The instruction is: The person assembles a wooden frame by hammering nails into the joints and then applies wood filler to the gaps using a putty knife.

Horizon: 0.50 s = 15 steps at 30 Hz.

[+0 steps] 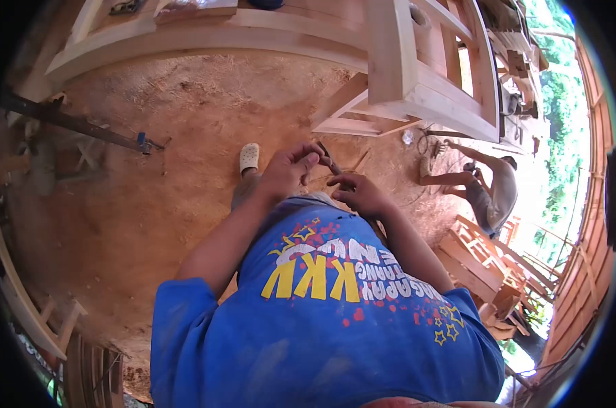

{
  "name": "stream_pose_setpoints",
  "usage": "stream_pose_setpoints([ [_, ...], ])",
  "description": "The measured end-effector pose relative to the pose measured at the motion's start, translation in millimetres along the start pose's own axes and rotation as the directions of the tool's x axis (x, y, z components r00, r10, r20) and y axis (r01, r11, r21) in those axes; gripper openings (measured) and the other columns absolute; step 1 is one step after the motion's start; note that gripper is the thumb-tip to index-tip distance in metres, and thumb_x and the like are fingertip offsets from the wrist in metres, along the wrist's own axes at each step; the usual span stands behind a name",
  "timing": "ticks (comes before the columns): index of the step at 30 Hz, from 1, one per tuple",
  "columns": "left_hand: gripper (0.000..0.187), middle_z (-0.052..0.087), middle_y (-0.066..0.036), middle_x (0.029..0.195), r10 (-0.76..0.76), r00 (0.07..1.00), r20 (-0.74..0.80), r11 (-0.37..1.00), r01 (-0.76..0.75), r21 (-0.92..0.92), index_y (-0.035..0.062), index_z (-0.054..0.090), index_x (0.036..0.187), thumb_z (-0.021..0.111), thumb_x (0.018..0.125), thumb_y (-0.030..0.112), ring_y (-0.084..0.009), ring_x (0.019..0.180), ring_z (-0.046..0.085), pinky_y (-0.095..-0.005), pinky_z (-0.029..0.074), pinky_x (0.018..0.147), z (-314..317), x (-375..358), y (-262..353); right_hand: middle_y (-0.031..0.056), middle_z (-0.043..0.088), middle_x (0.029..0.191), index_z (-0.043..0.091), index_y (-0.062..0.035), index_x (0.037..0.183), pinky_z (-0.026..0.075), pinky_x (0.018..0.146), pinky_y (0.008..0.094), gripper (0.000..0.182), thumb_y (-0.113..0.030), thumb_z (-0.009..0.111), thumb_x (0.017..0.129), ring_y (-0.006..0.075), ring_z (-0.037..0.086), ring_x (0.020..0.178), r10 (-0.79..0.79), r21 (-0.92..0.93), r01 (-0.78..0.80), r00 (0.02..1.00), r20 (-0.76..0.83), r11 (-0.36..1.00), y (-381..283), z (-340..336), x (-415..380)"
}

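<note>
A thin, dark, rod-like tool (331, 162) is held in front of my belly, tilted; its kind is too small to tell. The fingers of my right hand (362, 195) wrap round its lower end. Close beside its upper part, my left hand (289, 171) is closed, thumb and fingers pinched together. Whatever lies in that pinch, if anything, I cannot make out. Both hands are just above the hem of my blue shirt (321, 326). Below my left hand, a white clog (249, 156) shows on my foot.
A large pale wooden frame (393, 61) stands ahead, its corner post nearest my right. A dark metal bar with a blue clamp (143, 142) juts in from the left. At right, another person (495, 190) bends low near stacked wooden pieces (481, 258). The dirt floor (165, 204) carries shavings.
</note>
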<state>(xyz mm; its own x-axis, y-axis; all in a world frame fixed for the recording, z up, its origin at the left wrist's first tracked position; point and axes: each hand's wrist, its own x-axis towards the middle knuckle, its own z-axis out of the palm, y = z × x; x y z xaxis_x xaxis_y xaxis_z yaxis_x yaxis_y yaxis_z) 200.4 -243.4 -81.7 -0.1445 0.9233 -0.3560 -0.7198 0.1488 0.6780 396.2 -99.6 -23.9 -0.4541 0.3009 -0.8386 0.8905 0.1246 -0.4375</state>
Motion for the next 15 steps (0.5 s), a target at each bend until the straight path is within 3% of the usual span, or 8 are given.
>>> stream_pose_setpoints([
  [3,0.011,0.075,-0.009,0.109,0.028,0.998,0.051,1.0,-0.028,-0.009,0.0109,0.063,0.115,0.057,0.107,0.016,-0.0045,0.059,0.049,-0.0192,0.042,0.056,22,2,28,0.019,0.073,0.12,0.065,-0.012,0.135,0.055,0.09,0.0416,0.048,-0.02,0.075,0.089,0.0316,0.072,0.105,-0.323,-0.104,0.31,0.932,-0.163,0.945,89,12,10],
  [6,0.009,0.075,-0.01,0.107,0.025,0.998,0.052,0.997,-0.028,0.065,0.0122,0.061,0.112,0.056,0.108,0.018,-0.0042,0.058,0.048,-0.019,0.04,0.054,53,10,30,0.0215,0.068,0.132,0.061,-0.0125,0.141,0.051,0.101,0.0444,0.059,-0.013,0.073,0.083,0.0364,0.065,0.123,-0.005,-0.006,0.004,0.987,-0.163,1.0,145,20,-11],
  [12,0.011,0.069,-0.003,0.088,-0.062,0.998,0.011,0.968,0.057,0.243,0.0128,0.061,0.111,0.058,0.108,0.023,-0.002,0.058,0.047,-0.0172,0.034,0.051,142,37,-20,0.0268,0.059,0.143,0.042,-0.0134,0.157,0.045,0.109,0.0443,0.084,-0.012,0.074,0.079,0.0388,0.057,0.135,0.177,0.391,-0.006,0.898,-0.402,0.92,288,66,-74],
  [14,0.013,0.068,-0.002,0.087,-0.138,0.989,0.056,0.913,0.105,0.394,0.0116,0.063,0.111,0.06,0.107,0.024,-0.0019,0.058,0.047,-0.0175,0.035,0.051,169,50,-50,0.0291,0.056,0.145,0.039,-0.011,0.158,0.044,0.111,0.0438,0.086,-0.014,0.076,0.08,0.0402,0.053,0.138,0.27,0.486,-0.01,0.842,-0.467,0.874,337,92,-85],
  [15,0.014,0.068,-0.002,0.087,-0.168,0.983,0.071,0.879,0.116,0.463,0.011,0.063,0.11,0.061,0.106,0.024,-0.0018,0.059,0.047,-0.0176,0.035,0.051,183,57,-60,0.0289,0.061,0.136,0.037,-0.0068,0.158,0.048,0.104,0.0443,0.087,-0.014,0.077,0.081,0.0394,0.06,0.128,0.296,0.486,-0.02,0.816,-0.497,0.874,360,102,-85],
])
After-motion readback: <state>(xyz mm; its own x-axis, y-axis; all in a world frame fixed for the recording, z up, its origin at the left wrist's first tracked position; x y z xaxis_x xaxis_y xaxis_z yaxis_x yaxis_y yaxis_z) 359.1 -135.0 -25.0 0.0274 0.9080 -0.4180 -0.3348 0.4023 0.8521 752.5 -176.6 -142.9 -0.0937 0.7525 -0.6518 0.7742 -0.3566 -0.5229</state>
